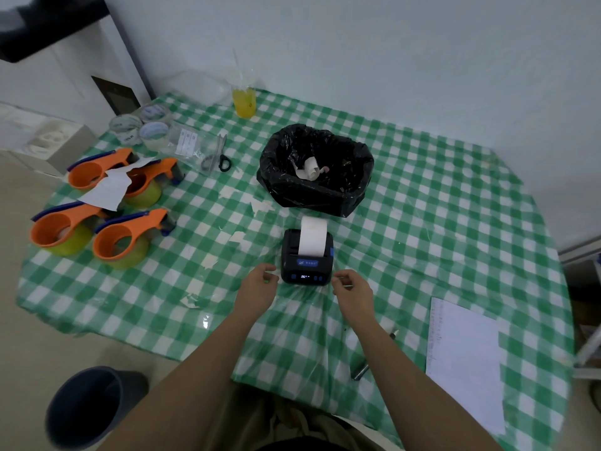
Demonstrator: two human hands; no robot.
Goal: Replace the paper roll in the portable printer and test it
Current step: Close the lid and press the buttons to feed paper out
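A small black portable printer (306, 262) sits on the green checked tablecloth (422, 206), its little display lit. A strip of white paper (313, 235) sticks out of its slot and lies back over the lid. My left hand (260, 283) hovers just left of the printer, fingers loosely curled, holding nothing. At the printer's front right corner, my right hand (349, 288) has thumb and fingers slightly apart, also holding nothing. Neither hand clearly touches the printer.
A bin with a black bag (315, 170) holding crumpled paper stands behind the printer. Several orange tape dispensers (100, 206), tape rolls, scissors (218, 154) and a yellow drink (244, 100) lie at the left and back. A white sheet (463, 362) and pen (374, 356) lie right.
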